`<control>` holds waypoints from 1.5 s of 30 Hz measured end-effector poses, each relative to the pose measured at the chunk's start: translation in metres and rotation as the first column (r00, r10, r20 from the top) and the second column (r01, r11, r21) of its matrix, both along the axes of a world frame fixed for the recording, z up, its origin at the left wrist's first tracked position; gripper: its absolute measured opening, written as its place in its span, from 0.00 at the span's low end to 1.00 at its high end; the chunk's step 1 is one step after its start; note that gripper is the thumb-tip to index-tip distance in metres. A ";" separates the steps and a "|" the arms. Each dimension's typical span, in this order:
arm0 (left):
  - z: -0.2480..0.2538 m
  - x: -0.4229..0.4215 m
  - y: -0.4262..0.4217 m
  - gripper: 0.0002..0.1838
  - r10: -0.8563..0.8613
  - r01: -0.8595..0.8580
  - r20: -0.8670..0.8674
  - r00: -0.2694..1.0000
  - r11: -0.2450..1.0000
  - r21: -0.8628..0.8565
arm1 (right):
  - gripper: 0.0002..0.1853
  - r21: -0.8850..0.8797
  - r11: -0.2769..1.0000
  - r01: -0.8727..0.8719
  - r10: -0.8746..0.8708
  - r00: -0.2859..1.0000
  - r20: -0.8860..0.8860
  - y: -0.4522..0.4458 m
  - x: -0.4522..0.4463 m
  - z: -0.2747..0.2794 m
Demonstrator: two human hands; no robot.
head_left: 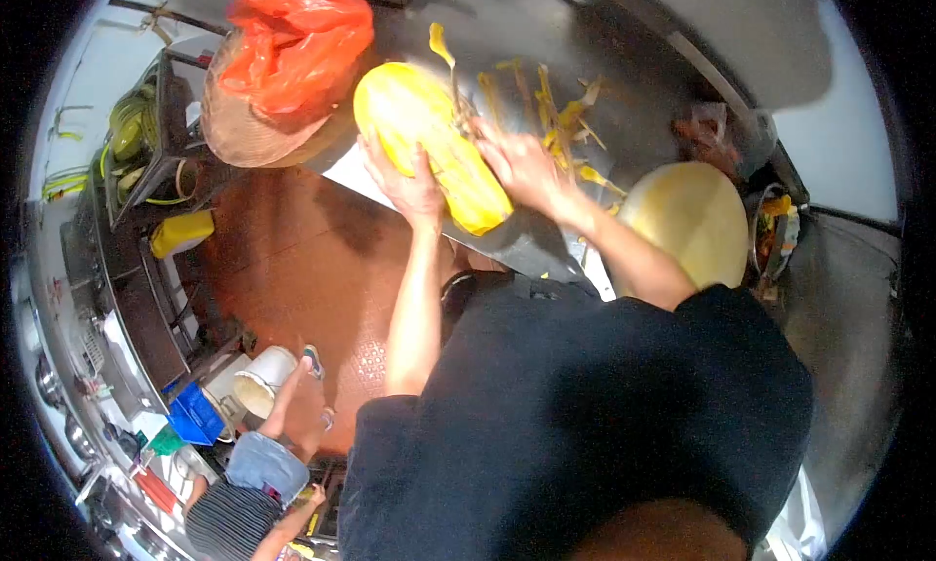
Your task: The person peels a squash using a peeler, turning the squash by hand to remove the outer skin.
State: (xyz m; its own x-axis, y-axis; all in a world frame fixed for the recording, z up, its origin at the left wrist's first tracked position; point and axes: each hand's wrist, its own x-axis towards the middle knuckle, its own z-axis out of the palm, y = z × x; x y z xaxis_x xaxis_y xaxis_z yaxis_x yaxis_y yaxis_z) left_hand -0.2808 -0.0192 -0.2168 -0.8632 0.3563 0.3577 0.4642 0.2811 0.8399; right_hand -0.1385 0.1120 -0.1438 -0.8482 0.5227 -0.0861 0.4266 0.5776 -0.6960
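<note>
A large, long yellow squash [405, 103], its skin stripped in places, is held at a slant over the steel counter's edge. My left hand [409, 183] supports it from the near left side, fingers and thumb spread around it. My right hand [517, 166] is closed at its right side on what looks like a peeler [462, 118], mostly hidden by the fingers and blurred. A strip of peel [442, 46] shows just beyond the tool. Several yellow peelings [561, 113] lie scattered on the counter [624, 35] to the right of the squash.
A red plastic bag [297, 44] lies on a brown round surface [258, 137] at left. A round cutting board [687, 225] and a bowl of scraps [775, 234] are at right. Behind me, a person [244, 502] is near a white bucket [263, 381] and blue crate [197, 415].
</note>
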 end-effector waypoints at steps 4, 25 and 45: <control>0.004 0.002 -0.002 0.37 -0.031 0.032 -0.021 0.999 0.998 0.046 | 0.26 0.114 0.988 0.106 -0.095 0.991 -0.097 -0.080 0.123 -0.049; 0.002 0.002 -0.003 0.40 -0.043 0.039 0.055 0.998 0.997 0.071 | 0.21 0.109 0.916 -0.387 0.392 0.919 -0.033 0.094 -0.145 0.003; 0.040 0.009 0.024 0.43 0.024 -0.076 -0.158 0.987 0.941 -0.329 | 0.25 -0.061 0.997 0.045 -0.051 0.994 -0.100 0.052 0.019 0.008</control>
